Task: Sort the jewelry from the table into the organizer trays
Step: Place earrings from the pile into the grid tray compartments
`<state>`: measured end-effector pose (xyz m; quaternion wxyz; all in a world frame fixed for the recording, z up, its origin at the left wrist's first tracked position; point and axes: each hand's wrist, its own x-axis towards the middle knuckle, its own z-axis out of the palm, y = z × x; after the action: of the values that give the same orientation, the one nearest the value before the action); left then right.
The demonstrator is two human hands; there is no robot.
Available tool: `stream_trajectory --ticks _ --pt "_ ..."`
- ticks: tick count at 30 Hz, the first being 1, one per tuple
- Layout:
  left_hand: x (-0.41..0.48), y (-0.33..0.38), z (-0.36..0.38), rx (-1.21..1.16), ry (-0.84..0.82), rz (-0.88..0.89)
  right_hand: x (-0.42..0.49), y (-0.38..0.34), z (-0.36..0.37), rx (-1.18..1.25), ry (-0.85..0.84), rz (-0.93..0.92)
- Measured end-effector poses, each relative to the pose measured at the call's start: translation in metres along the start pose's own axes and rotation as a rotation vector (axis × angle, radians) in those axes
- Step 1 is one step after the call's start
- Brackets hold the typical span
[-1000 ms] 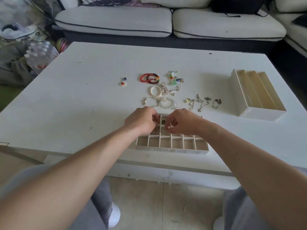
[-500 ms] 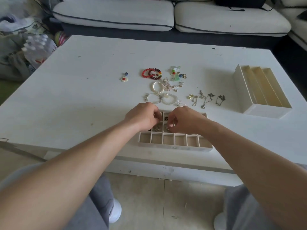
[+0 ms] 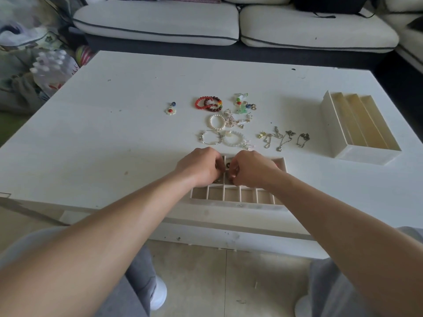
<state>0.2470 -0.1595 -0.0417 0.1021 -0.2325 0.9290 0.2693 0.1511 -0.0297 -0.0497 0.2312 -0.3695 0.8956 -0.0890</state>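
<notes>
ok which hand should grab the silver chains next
Right hand, probably. The silver chains lie beyond it, toward the long-slot tray; the left hand would have to cross over it. Both are over the grid tray now.

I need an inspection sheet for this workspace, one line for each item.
Surface: white table, few small dark marks.
Job's things: compartment tray at near edge; long-slot tray at right; red bead bracelets, pearl bracelet, flower pendant, chains loose on the table.
Clutter: nothing seen.
Grips: left hand and right hand, fingers curled over compartment tray; contents hidden.
Cables: nothing seen.
Surroundings: sofa behind; bags at left.
</notes>
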Motion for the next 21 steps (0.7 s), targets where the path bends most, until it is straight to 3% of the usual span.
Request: stream_trajectory --ticks 11,21 --pt "0.001 0.005 0.003 0.004 -0.004 0.008 0.005 0.003 0.003 0.121 -0.013 0.046" --pt "0.002 0.006 0.0 -0.013 -0.079 0.024 -0.004 0.013 -0.025 0.204 -0.034 -0.048"
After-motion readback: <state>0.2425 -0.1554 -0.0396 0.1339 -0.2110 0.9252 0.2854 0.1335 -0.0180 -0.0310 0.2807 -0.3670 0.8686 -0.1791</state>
